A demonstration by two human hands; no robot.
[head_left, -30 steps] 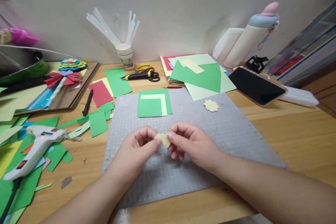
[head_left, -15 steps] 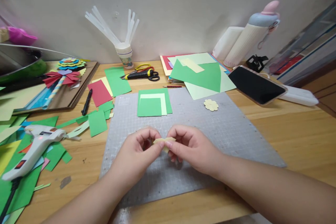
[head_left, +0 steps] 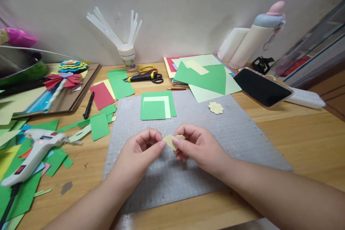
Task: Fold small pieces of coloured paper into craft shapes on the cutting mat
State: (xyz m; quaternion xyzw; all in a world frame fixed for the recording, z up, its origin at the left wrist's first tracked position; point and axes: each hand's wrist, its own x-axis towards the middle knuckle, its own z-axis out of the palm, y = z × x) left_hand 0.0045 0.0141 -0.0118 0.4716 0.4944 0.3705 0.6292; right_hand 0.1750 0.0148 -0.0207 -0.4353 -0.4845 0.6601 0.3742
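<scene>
Both my hands pinch a small pale yellow paper piece [head_left: 170, 140] just above the grey cutting mat [head_left: 237, 140]. My left hand [head_left: 140, 152] grips its left edge between thumb and forefinger. My right hand [head_left: 198, 145] holds the right side the same way, other fingers curled under. A pale yellow paper flower [head_left: 216, 107] lies on the mat to the far right. Stacked green and light green paper squares [head_left: 157, 106] lie on the mat beyond my hands.
A white glue gun [head_left: 32, 152] rests on green paper scraps at left. Scissors and a utility knife [head_left: 145, 75] lie near a cup of glue sticks [head_left: 128, 56]. A phone [head_left: 262, 88], a bottle [head_left: 256, 39] and coloured paper sheets [head_left: 207, 77] sit at the back right.
The paper piece has been turned between my fingertips, from edge-on half a second ago to showing more of its face. Both hands stay in nearly the same place.
</scene>
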